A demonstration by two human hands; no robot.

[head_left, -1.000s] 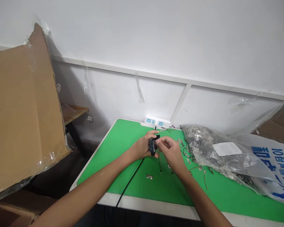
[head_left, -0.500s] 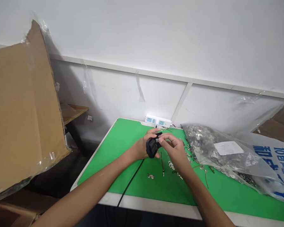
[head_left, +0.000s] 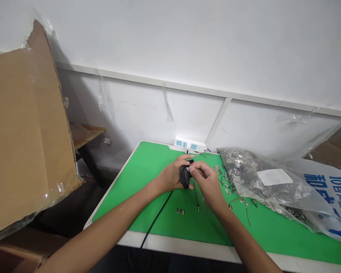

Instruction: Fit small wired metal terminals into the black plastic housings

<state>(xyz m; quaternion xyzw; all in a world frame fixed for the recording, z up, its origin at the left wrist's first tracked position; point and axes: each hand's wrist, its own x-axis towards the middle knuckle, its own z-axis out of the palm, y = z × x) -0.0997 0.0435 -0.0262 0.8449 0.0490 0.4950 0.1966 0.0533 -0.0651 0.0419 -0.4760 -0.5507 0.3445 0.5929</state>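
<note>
White wall (head_left: 193,49) fills the far side of my view, and below it stands a green-topped desk with a pale edge (head_left: 187,231). Above the desk, near its far middle, I have the black, chunky, plastic-looking object (head_left: 185,177): dark all over, rounded at the lower end, with a narrower part rising at the top. My left hand (head_left: 174,171) has its fingers wrapped round it from the left. My right hand (head_left: 208,184) brings thumb and forefinger close together at its right side, where a small silvery bit (head_left: 188,169) shows; I cannot tell whether they are clamped on it.

Thin dark wire (head_left: 197,199) lies below my hands, beside small silvery metal clips (head_left: 180,211). To the right I see a clear plastic bag of metal parts (head_left: 244,170); behind, a white power strip with blue sockets (head_left: 190,145).
</note>
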